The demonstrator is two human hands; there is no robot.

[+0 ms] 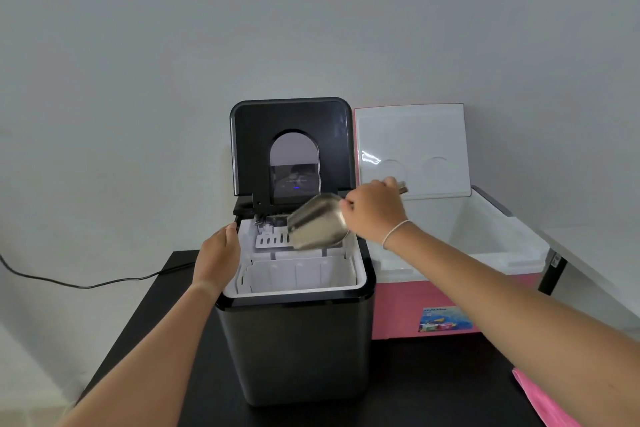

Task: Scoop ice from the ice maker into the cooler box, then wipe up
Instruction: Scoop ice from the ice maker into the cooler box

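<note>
Scoop gripped in right hand fingers, bowl over open ice maker.

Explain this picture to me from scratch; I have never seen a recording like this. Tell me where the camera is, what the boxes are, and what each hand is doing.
There is one picture, taken by a wide-angle camera worn on a person's head, looking forward and down at their own bare arms. No robot is involved.

On a black table stands a dark ice maker with its lid raised, showing a white basket inside. Right of it sits a pink cooler box, also open, its white lid leaning back against the wall. A pink cloth lies at the table's right edge, and a black cable trails off to the left.

The left hand rests on the ice maker's left rim. The right hand holds a metal scoop by its handle, above the ice maker's opening. Whether the scoop holds ice cannot be seen.
</note>
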